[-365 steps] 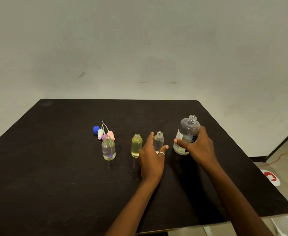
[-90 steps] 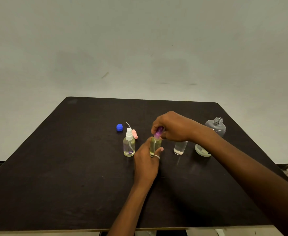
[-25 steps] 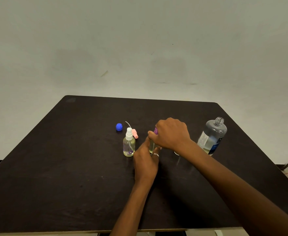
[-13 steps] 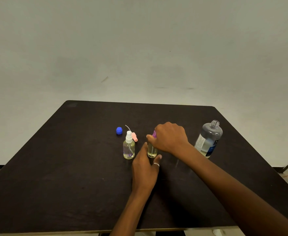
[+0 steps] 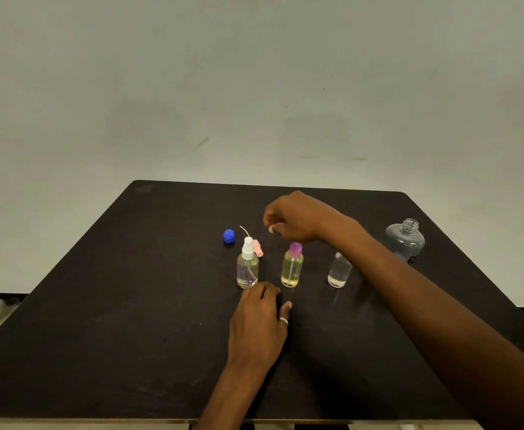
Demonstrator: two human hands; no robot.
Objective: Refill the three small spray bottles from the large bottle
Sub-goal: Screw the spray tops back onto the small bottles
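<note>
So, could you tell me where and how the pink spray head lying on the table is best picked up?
Pinch the pink spray head across its stubby body, coming from above with the right hand. It lies on its side, its thin tube pointing away and likely too flimsy to hold, and the white-capped bottle stands close in front.

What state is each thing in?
White-top bottle: sprayer on, upright.
Purple-top bottle: sprayer on, upright.
Clear small bottle: upright, little liquid.
Large bottle: uncapped, upright.
Blue cap: loose on table.
Pink sprayer: lying on table.
Left hand: resting on table, empty.
Right hand: midair, fingers curled, empty.
</note>
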